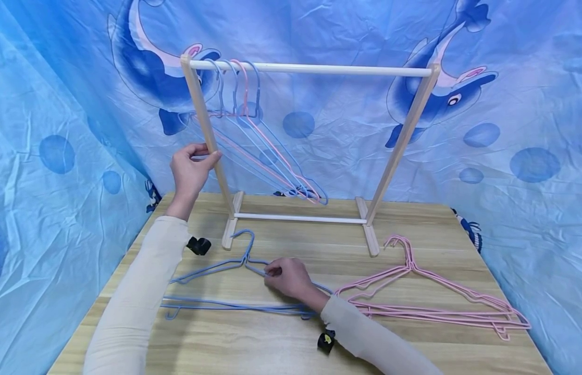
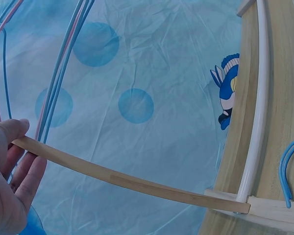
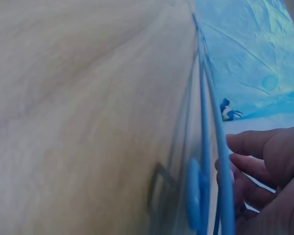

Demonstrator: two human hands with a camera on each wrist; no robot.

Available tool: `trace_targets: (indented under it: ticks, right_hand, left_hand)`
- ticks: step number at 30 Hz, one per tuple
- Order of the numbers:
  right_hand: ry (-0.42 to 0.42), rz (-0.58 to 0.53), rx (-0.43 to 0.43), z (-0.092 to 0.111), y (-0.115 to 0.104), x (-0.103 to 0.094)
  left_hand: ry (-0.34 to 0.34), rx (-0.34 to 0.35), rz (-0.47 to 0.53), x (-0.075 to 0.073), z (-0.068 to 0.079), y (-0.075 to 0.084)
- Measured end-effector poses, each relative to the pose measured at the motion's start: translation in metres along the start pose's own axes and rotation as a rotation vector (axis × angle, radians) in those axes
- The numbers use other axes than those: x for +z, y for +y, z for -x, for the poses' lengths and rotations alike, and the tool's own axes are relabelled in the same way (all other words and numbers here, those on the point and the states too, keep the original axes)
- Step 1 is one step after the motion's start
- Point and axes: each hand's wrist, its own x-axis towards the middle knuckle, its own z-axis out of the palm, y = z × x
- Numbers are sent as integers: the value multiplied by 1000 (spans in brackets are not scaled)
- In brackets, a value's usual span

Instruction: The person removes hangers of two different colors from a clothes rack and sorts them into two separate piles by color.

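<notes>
In the head view my left hand grips the left wooden post of a small clothes rack, thumb in front and fingers behind; the left wrist view shows the same post between thumb and fingers. My right hand is low over the table, thumb and forefinger pinching the right shoulder of a blue hanger. Two or more blue hangers overlap there. From the right wrist, blue hanger bars run past the curled fingers of the right hand.
Several blue and pink hangers hang near the left end of the rack's white top rail. A stack of pink hangers lies at the right of the wooden table. Behind is a blue dolphin-print cloth.
</notes>
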Motion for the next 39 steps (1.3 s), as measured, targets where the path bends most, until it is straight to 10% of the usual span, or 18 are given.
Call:
trace_targets:
  ticks: [13,27,39]
  right_hand:
    - [68,-344,-80,17,-27,-61]
    - [206,-200,-182,16,-100,-154]
    - [371,-30,-251,-35,-135,-223]
  left_hand:
    - [-1,-10,-4,1,-3,0]
    - [-4,-22,-7,1,-3,1]
    - [-9,-13,-7,0,-1,2]
